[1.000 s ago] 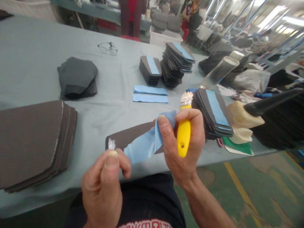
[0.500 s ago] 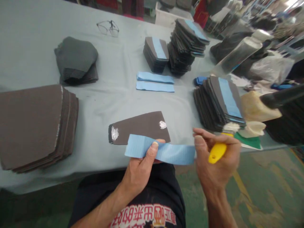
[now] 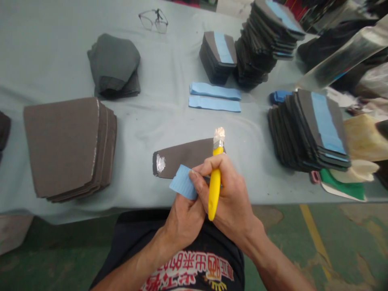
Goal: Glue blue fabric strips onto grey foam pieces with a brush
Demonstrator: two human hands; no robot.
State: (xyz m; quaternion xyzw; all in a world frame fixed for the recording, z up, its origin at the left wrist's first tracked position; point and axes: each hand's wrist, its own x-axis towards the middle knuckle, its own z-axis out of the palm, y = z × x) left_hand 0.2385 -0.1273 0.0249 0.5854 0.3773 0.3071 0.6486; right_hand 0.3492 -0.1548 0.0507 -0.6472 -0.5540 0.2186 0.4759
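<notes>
A light blue strip [image 3: 183, 182] is gripped in my left hand [image 3: 187, 218], its far part hidden behind the fingers. My right hand [image 3: 230, 190] has come up against the left one, its thumb and forefinger at the strip. In that same right hand is a paintbrush [image 3: 215, 186] with a yellow handle, bristles up and coated in white paste. Just beyond both hands lies a dark brown tapered piece [image 3: 184, 155] on the table. A white smear marks its left end, while the hands and brush partly cover its right end.
Brown pieces are stacked [image 3: 63, 147] at left, below dark grey folded cloth [image 3: 113, 64]. Two blue strip bundles [image 3: 214, 104] lie past the work. Piles with blue strips [image 3: 306, 129] stand at right and behind. Eyeglasses [image 3: 154, 21] rest at the back.
My right hand has moved left with the paintbrush to meet my left hand. The blue strip, stretched out before, is now mostly covered or folded. The view has shifted.
</notes>
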